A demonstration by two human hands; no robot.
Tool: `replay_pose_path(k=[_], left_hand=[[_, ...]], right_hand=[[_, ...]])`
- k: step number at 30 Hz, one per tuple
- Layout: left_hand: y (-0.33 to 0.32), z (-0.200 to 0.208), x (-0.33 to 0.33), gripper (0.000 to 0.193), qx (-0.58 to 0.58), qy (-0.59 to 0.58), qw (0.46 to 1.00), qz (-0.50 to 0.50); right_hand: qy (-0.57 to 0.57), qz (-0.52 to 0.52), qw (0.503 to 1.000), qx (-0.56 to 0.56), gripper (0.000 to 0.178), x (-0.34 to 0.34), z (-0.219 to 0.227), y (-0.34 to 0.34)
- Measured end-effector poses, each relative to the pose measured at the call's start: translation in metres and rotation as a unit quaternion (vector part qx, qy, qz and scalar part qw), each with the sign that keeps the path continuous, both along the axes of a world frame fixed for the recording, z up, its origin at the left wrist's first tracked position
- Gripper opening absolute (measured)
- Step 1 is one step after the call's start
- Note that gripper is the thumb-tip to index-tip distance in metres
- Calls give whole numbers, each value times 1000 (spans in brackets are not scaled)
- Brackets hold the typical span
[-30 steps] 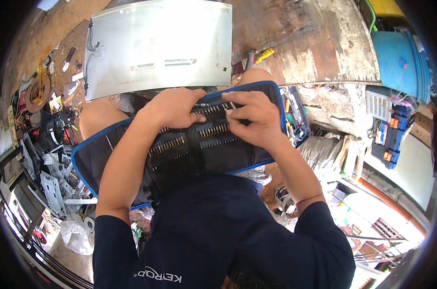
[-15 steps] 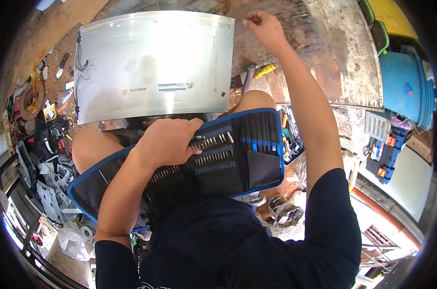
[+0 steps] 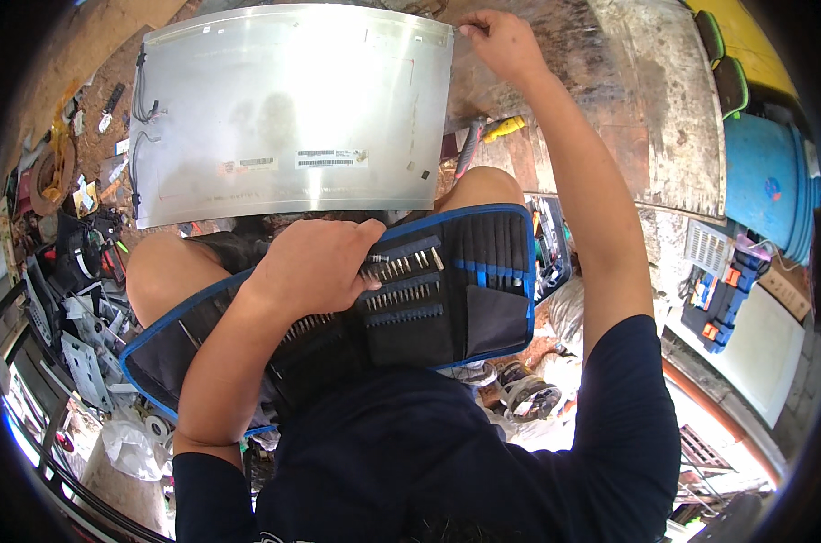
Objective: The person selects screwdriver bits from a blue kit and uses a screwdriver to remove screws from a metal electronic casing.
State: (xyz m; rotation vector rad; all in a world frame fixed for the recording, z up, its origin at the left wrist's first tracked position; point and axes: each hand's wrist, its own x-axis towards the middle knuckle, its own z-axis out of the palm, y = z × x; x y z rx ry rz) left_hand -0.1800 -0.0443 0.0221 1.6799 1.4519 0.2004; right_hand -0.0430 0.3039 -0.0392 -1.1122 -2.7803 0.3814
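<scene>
A black fabric tool roll (image 3: 496,317) with blue trim lies unrolled across my lap, with rows of metal screwdriver bits (image 3: 401,295) and several slim tools in its loops. My left hand (image 3: 313,267) rests on its upper middle, fingers curled in beside the top bit row; what they close on is mostly hidden. Beyond my knees lies a large silver flat-screen panel (image 3: 275,109), cables along its left edge. At its far right corner, my right hand (image 3: 508,43) is reached out with thumb and fingertips pinched together. Anything between them is too small to make out.
A stained wooden board (image 3: 601,118) spans the far right, with a yellow-handled tool (image 3: 504,128) on it. Further right stand a blue barrel (image 3: 763,176) and a blue-and-orange case (image 3: 732,303). Scrap metal parts (image 3: 85,371) are heaped on the left.
The panel appears slightly higher and wider in the picture, and my right hand sits a little further up and right, still by its corner. My left hand stays on the tool roll.
</scene>
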Motion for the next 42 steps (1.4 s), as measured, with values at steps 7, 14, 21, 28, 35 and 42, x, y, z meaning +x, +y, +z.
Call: replay_pose_path(k=[7,14,21,28,35,42], left_hand=[[-2,-2,1,39,58,-17,998,16],[-3,-3,0,39,67,-17,997,18],[-2,0,1,39,57,-2,998,6],[-1,5,-1,45,-2,-1,1000,-4],[2,6,-2,45,-21,6,1000,-15],[0,3,-1,45,-4,3,1000,-10]], right_hand=[[-60,-13,997,43,29,2,0,3],[-62,9,995,75,26,-2,4,-4],[-125,37,987,92,24,-19,26,-13],[-68,97,988,103,21,-13,12,-1],[-18,148,982,119,16,-9,3,3],[32,149,986,69,22,-2,-2,6]])
